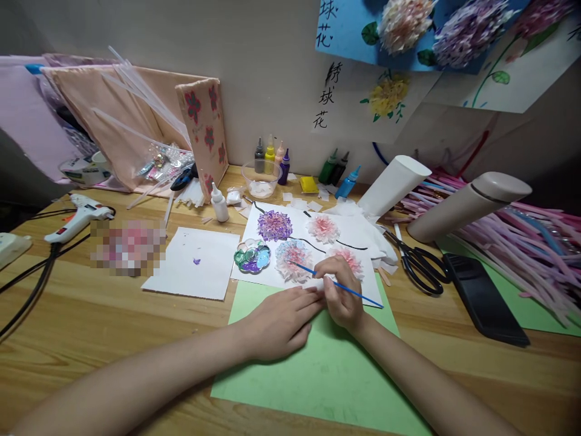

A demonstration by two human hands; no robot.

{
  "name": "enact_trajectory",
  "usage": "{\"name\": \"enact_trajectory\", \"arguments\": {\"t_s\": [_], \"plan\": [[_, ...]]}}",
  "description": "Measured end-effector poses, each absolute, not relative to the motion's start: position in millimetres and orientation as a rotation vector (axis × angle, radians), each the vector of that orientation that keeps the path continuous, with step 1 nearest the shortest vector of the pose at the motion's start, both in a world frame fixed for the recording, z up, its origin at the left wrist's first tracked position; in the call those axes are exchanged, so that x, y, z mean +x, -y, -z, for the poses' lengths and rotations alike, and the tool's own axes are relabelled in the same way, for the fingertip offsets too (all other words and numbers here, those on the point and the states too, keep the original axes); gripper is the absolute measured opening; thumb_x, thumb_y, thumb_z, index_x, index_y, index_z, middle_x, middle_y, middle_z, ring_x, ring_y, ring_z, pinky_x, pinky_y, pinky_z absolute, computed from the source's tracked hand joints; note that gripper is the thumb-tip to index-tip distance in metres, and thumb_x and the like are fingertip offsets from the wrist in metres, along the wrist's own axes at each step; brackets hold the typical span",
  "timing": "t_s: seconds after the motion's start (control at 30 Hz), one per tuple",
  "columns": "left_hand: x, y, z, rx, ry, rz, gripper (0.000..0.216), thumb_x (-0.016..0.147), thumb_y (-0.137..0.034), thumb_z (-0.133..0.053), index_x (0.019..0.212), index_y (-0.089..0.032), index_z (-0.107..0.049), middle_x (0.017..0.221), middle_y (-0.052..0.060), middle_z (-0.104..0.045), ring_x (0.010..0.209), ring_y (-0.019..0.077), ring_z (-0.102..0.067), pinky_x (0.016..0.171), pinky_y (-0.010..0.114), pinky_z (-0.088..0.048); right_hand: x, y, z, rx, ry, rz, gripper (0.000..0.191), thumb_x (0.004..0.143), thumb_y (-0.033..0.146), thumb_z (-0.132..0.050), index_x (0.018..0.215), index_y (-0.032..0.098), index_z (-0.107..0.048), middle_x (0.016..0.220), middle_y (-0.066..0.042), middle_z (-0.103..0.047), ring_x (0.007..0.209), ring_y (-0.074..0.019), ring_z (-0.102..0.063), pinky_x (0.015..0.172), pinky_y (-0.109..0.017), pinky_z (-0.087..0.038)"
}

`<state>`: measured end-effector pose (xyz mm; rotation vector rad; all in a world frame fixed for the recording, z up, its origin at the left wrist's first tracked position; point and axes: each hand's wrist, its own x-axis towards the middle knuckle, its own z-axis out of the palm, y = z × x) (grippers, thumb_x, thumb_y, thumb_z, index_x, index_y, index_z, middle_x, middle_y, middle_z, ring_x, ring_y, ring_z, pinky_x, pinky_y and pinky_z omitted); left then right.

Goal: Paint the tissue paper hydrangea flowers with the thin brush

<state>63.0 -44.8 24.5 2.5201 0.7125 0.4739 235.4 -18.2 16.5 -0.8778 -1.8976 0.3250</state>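
Observation:
My right hand (342, 290) pinches a thin blue paintbrush (363, 295), its tip resting on a pink and blue paper flower (290, 257). That flower sits on a white sheet (295, 227) with a purple flower (275, 225) and two pink flowers (323, 228). My left hand (281, 321) lies flat, fingers stretched, on the green paper (318, 369), its fingertips at the white sheet's near edge. A flower-shaped paint palette (252, 255) lies just left of the brush tip.
A second white sheet (193, 263) lies left of the palette, a glue gun (79, 218) and cables further left. Paint bottles (271, 156), a plastic bowl (261, 177) and a glue bottle (219, 204) stand behind. Black scissors (420, 263), a black case (483, 297) and a lamp (463, 203) sit right.

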Motion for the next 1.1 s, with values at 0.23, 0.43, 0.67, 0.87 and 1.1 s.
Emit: {"name": "enact_trajectory", "arguments": {"t_s": [0.23,0.43,0.67,0.87,1.1], "plan": [[62.9,43.7,-14.9,2.562,-0.744,-0.392,0.018,0.084,-0.018,-0.050,0.095,-0.013,-0.062,0.095,0.010,-0.068,0.091,0.0241,-0.061,0.089,0.037,-0.047,215.8,26.6,-20.6,-0.867,2.145,-0.299,0.021,0.090,0.016,-0.042,0.104,0.024,-0.054,0.093,-0.003,-0.068,0.092,-0.0188,-0.057,0.081,-0.035,-0.040],[63.1,44.2,-14.8,2.590,-0.776,-0.345,0.017,0.083,-0.019,-0.051,0.089,-0.011,-0.064,0.089,0.011,-0.069,0.085,0.0239,-0.062,0.083,0.035,-0.048,207.0,26.4,-21.4,-0.951,2.195,-0.315,0.018,0.092,0.019,-0.041,0.102,0.024,-0.055,0.092,-0.002,-0.068,0.093,-0.0192,-0.056,0.082,-0.036,-0.037],[62.9,44.0,-16.0,2.606,-0.767,-0.342,0.019,0.083,-0.020,-0.050,0.091,-0.011,-0.064,0.091,0.012,-0.070,0.086,0.0245,-0.063,0.082,0.036,-0.048,208.3,25.8,-19.7,-0.964,2.199,-0.317,0.018,0.092,0.020,-0.041,0.102,0.024,-0.055,0.092,-0.003,-0.067,0.094,-0.0200,-0.055,0.083,-0.037,-0.038],[63.0,43.3,-15.2,2.599,-0.755,-0.351,0.018,0.082,-0.019,-0.051,0.092,-0.012,-0.064,0.092,0.011,-0.069,0.087,0.0241,-0.062,0.085,0.036,-0.048,210.7,27.0,-20.3,-0.902,2.189,-0.284,0.020,0.090,0.017,-0.042,0.104,0.025,-0.055,0.092,-0.003,-0.067,0.092,-0.0199,-0.056,0.081,-0.037,-0.038],[62.2,44.7,-21.8,2.555,-0.707,-0.467,0.033,0.091,-0.020,-0.041,0.119,-0.011,-0.055,0.129,0.012,-0.056,0.119,0.0221,-0.050,0.107,0.034,-0.035,235.4,20.8,-14.1,-0.900,1.880,-0.226,0.019,0.088,0.015,-0.038,0.092,0.023,-0.055,0.085,-0.004,-0.063,0.083,-0.0206,-0.054,0.075,-0.038,-0.040]]}}
